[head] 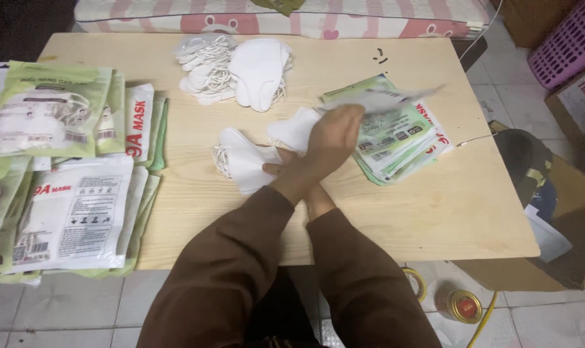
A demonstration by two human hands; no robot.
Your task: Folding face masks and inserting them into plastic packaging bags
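The arms cross over the wooden desk [195,212]: the left hand [334,138] reaches over to the flat packet pile [402,145] and its grip is shut on 1 blurry packet [386,98] just above that pile. The right hand [274,169] is mostly hidden under the left arm, beside the packet pile, and its fingers pinch a white mask [246,164] lying on the desk. More white masks [237,67] sit in a heap behind that mask, and filled packets [67,174] lie far from the packet pile, at the desk's other end.
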